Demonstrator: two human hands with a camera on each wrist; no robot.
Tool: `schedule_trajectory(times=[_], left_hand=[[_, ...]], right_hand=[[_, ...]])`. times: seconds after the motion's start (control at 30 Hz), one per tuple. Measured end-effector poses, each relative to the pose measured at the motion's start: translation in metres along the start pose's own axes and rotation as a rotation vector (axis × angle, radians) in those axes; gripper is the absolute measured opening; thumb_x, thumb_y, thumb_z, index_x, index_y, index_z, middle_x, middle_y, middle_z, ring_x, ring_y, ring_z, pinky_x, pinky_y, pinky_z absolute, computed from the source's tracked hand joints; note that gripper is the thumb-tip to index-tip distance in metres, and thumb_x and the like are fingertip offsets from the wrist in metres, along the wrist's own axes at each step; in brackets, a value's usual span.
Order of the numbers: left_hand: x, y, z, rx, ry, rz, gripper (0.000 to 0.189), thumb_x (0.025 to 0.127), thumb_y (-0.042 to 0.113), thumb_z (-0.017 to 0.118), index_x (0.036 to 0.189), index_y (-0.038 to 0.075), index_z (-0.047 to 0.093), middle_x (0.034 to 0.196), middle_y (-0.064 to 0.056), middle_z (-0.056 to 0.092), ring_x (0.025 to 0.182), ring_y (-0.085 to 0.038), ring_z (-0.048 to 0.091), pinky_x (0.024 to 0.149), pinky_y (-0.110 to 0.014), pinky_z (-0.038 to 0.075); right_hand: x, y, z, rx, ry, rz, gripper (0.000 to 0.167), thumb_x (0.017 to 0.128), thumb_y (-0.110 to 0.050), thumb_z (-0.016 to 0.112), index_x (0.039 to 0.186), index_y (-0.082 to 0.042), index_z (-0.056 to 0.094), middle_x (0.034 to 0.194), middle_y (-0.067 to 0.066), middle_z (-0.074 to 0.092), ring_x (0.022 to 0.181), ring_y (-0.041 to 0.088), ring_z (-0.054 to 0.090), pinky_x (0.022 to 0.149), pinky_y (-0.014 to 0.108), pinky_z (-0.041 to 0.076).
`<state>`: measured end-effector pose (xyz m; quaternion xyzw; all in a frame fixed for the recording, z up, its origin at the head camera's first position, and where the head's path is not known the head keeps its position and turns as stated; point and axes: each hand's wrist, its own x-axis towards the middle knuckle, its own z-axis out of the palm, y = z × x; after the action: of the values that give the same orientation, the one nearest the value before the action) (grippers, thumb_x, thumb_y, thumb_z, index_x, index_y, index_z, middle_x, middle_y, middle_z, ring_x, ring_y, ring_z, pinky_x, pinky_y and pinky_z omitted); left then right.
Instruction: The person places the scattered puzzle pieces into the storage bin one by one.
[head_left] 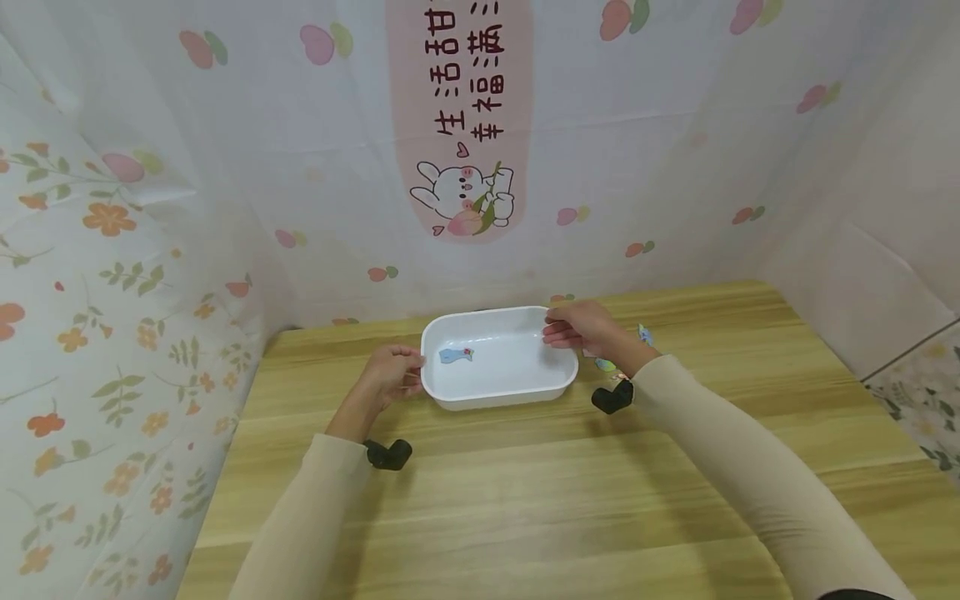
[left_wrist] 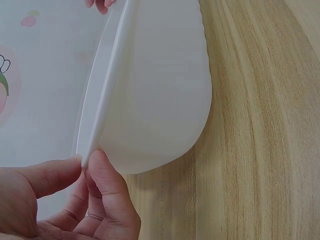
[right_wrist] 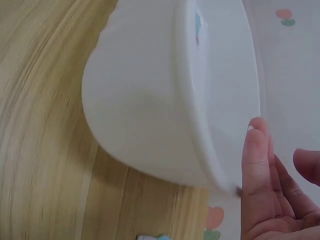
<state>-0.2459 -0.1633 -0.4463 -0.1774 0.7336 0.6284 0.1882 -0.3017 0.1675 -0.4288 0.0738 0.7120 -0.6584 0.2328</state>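
Observation:
A white oval-cornered plastic basin (head_left: 502,375) stands near the back edge of the wooden table. Inside it, toward the left, lies a small light blue flat piece (head_left: 453,356) with a red spot at one end. My left hand (head_left: 393,371) pinches the rim at the basin's left end between thumb and fingers, seen closely in the left wrist view. At the right end, my right hand (head_left: 576,325) reaches over the rim. Its fingers (right_wrist: 256,165) are nearly straight and the thumb stands apart, with nothing held between them.
Small colourful pieces (head_left: 605,364) lie on the table right of the basin, partly behind the right forearm. Another blue piece (head_left: 645,334) is farther back. A printed cloth (head_left: 600,167) hangs behind the table, and a flowered one (head_left: 135,350) hangs on the left.

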Motion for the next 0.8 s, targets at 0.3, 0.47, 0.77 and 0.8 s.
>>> schedule_trajectory(times=[0.3, 0.47, 0.77, 0.8], left_hand=[[0.003, -0.003, -0.001, -0.004, 0.005, -0.006, 0.024, 0.097, 0.012, 0.059, 0.119, 0.002, 0.057, 0.095, -0.012, 0.058, 0.069, -0.017, 0.059, 0.062, -0.023, 0.056], [0.003, -0.005, -0.002, -0.002, 0.002, 0.003, 0.023, 0.097, 0.012, 0.059, 0.118, 0.001, 0.057, 0.091, -0.010, 0.057, 0.069, -0.016, 0.058, 0.062, -0.023, 0.055], [-0.001, -0.001, 0.000, -0.007, 0.001, 0.004, 0.022, 0.097, 0.013, 0.059, 0.116, 0.002, 0.057, 0.089, -0.009, 0.058, 0.067, -0.016, 0.059, 0.060, -0.023, 0.055], [-0.001, 0.000, 0.000, -0.007, 0.000, 0.003, 0.023, 0.097, 0.013, 0.059, 0.117, 0.002, 0.057, 0.089, -0.010, 0.058, 0.067, -0.016, 0.059, 0.060, -0.023, 0.055]], right_hand=[[-0.002, 0.002, -0.030, 0.039, -0.006, 0.001, 0.041, 0.102, -0.016, 0.050, 0.128, 0.015, 0.046, 0.080, 0.007, 0.071, 0.073, 0.016, 0.072, 0.074, 0.027, 0.059], [-0.003, 0.004, -0.046, 0.026, 0.001, -0.011, 0.036, 0.102, -0.017, 0.049, 0.124, 0.011, 0.050, 0.085, 0.008, 0.072, 0.078, 0.017, 0.072, 0.078, 0.029, 0.059], [-0.008, 0.010, -0.076, 0.017, 0.015, 0.014, 0.041, 0.103, -0.017, 0.048, 0.131, 0.012, 0.043, 0.089, 0.008, 0.070, 0.077, 0.015, 0.070, 0.076, 0.024, 0.059], [-0.008, 0.012, -0.080, 0.014, 0.020, 0.021, 0.044, 0.103, -0.017, 0.048, 0.134, 0.013, 0.040, 0.088, 0.007, 0.070, 0.078, 0.014, 0.070, 0.076, 0.024, 0.058]])
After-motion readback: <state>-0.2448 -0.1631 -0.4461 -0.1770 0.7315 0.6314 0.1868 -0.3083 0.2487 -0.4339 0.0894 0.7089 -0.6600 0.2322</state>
